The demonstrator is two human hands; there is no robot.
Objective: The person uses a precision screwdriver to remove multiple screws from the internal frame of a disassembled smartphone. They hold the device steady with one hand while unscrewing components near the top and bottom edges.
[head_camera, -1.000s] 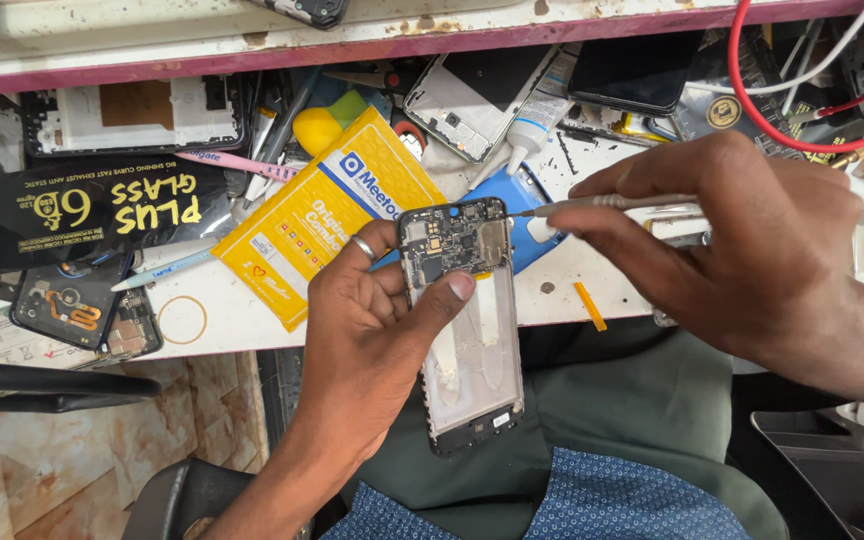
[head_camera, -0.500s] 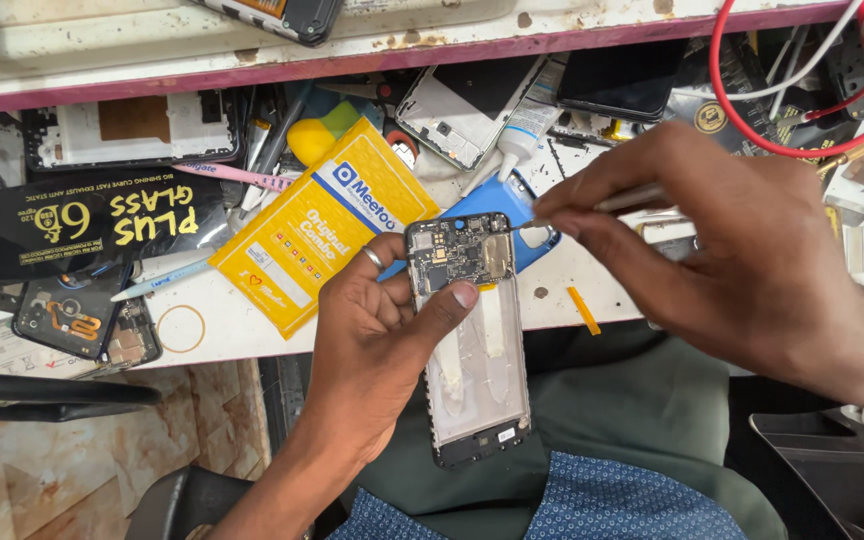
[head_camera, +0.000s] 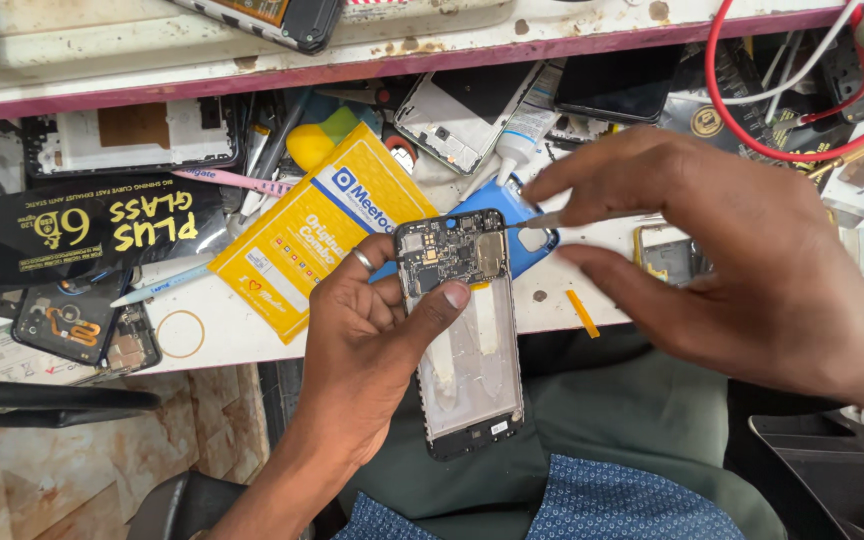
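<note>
Our left hand [head_camera: 362, 350] grips the opened black phone frame with exposed circuit board [head_camera: 462, 330] by its edges; right hand [head_camera: 742, 270] pinches thin metal tweezers [head_camera: 542, 220]. Looks light, fragile.

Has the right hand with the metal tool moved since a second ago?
Yes. The right hand has lifted slightly toward the shelf edge, judged against the yellow packet, its metal tool staying beside the opened phone.
</note>
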